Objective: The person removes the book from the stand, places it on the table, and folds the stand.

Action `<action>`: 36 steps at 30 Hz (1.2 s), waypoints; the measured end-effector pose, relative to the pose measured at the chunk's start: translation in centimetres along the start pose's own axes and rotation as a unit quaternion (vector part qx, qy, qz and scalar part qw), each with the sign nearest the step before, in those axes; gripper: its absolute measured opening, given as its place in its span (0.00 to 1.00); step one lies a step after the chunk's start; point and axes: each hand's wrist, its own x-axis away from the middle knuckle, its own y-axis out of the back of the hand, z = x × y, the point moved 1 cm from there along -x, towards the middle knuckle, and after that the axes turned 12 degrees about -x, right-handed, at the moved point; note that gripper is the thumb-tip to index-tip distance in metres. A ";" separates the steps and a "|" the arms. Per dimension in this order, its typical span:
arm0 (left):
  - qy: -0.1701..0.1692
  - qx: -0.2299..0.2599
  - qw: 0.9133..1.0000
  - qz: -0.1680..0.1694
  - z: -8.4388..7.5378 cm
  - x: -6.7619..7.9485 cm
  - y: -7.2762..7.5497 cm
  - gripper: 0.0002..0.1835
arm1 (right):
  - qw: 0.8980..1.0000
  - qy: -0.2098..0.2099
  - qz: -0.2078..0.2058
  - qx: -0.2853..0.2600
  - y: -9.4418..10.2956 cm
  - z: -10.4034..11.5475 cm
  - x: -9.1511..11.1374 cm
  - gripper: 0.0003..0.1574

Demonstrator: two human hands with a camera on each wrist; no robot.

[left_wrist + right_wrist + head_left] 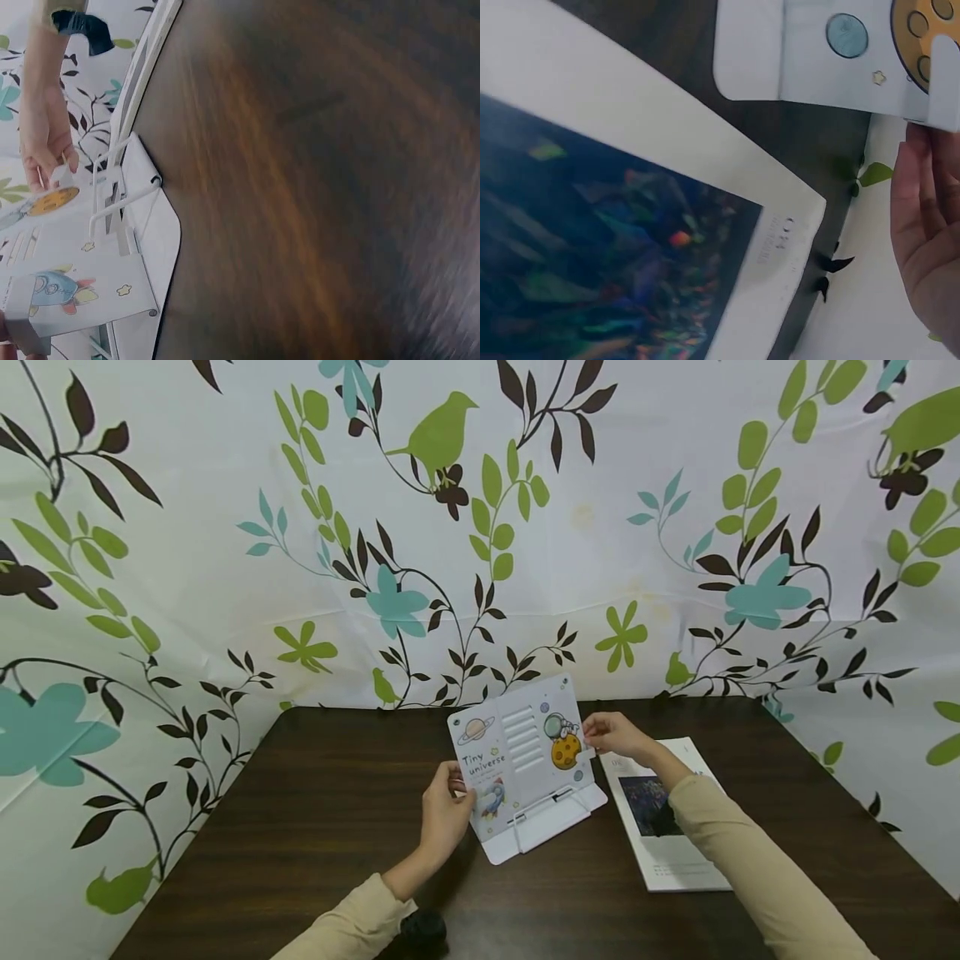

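A white book stand [521, 752] printed with "Tiny universe", a planet and a rocket stands propped up on the dark table, its front ledge [555, 824] and wire page holders toward me. My left hand [446, 810] grips its left edge, thumb in front and fingers behind. At the opposite edge my right hand [618, 735] pinches the stand beside the orange moon picture, near a small white side clip [62, 176]. In the right wrist view the right hand [930, 232] has its fingertips right at that clip. A white book [648, 864] lies under my right forearm.
The book's cover carries a dark, colourful picture [592, 255]. A round black object [423, 931] sits by my left sleeve at the table's near side. Behind the dark wooden table [337, 793] hangs a white cloth [570, 560] printed with leaves and birds.
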 end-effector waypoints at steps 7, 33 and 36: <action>-0.002 0.016 1.000 0.004 -0.4 0.6 -0.5 0.17 | 1.000 -0.015 0.002 0.003 0.3 0.3 -0.3 0.07; -0.175 -0.010 0.984 0.031 -5.7 -5.3 5.4 0.24 | 0.974 -0.125 -0.099 -0.160 -8.4 0.7 7.4 0.23; -0.175 -0.015 0.983 0.056 -6.2 -5.4 5.7 0.22 | 0.968 -0.139 -0.101 -0.185 -9.7 0.1 7.9 0.26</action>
